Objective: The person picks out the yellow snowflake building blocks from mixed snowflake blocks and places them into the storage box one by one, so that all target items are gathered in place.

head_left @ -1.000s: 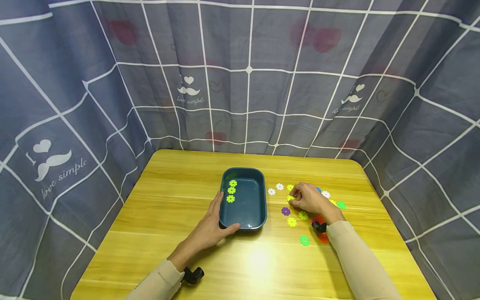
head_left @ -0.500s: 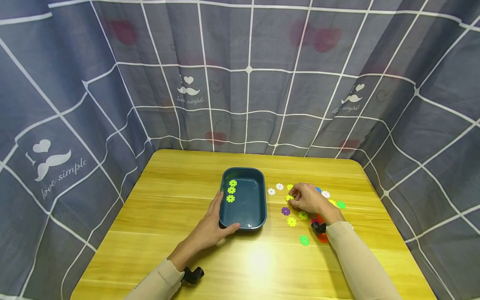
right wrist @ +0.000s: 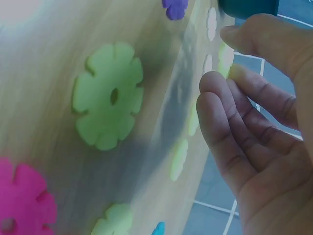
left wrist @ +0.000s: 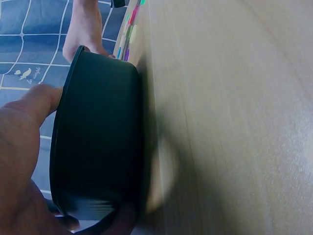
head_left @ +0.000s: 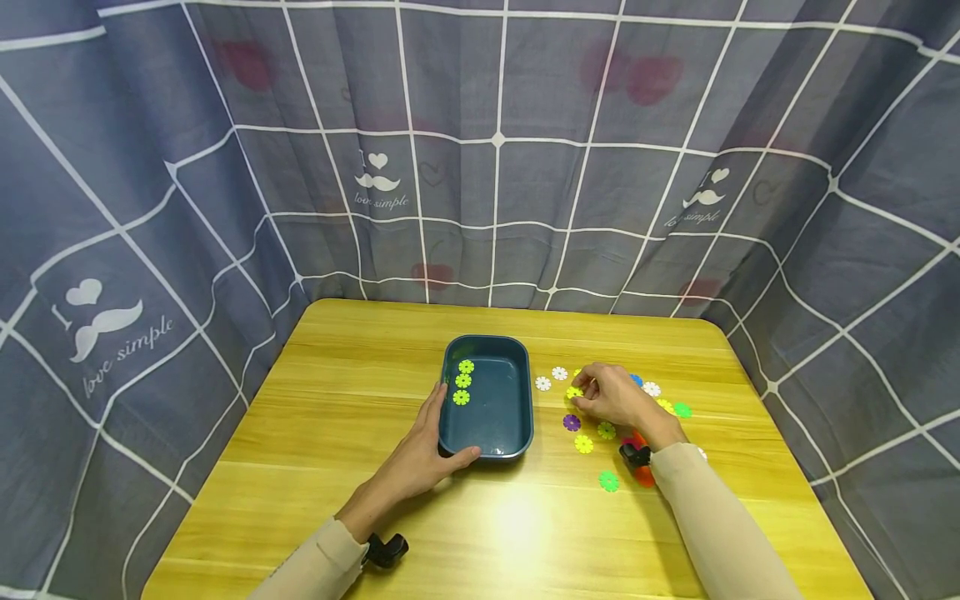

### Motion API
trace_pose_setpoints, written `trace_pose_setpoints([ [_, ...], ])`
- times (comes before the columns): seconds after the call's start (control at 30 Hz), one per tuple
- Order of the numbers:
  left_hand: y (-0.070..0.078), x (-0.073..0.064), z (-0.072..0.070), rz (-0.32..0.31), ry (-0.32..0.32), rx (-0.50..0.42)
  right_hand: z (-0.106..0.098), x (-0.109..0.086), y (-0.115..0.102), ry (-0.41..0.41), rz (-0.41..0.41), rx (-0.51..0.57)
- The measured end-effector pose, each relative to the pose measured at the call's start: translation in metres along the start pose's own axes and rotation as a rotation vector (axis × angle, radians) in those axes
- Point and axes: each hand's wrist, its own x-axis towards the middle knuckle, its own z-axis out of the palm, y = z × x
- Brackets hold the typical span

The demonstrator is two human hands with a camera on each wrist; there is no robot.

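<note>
My left hand (head_left: pixel 420 454) holds a dark teal plastic tray (head_left: pixel 486 452) by its near left corner, thumb at the near rim and fingers along the left wall. Three yellow-green snowflake discs (head_left: pixel 463 381) lie in a row along the tray's left side. To the right of it, my right hand (head_left: pixel 617 396) pinches a yellow snowflake disc (head_left: pixel 574 392) between thumb and index finger; in the right wrist view this disc (right wrist: pixel 225 58) shows edge-on, partly covered by the fingers. A purple disc (head_left: pixel 572 422) lies just in front of that hand.
Several loose discs lie around the right hand: white (head_left: pixel 543 383), yellow (head_left: pixel 583 444), green (head_left: pixel 609 481), blue (head_left: pixel 637 379) and red (head_left: pixel 644 477). Some are partly hidden by the right hand and wrist. A grey-blue checked curtain (head_left: pixel 457 183) hangs behind and beside the wooden table (head_left: pixel 360 350).
My right hand has shifted slightly left with the yellow snowflake disc between its fingertips. The left hand and the tray have stayed in place.
</note>
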Motion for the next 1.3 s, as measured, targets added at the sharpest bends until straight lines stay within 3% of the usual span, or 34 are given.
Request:
trace_pose_setpoints([
  [0.43,0.0,0.0,0.001,0.001,0.0,-0.001,-0.001,0.0,-0.015,0.018,-0.027,-0.004],
  [1.3,0.0,-0.003,0.001,0.004,-0.002,0.011,-0.004,0.002,-0.044,0.049,-0.16,0.003],
])
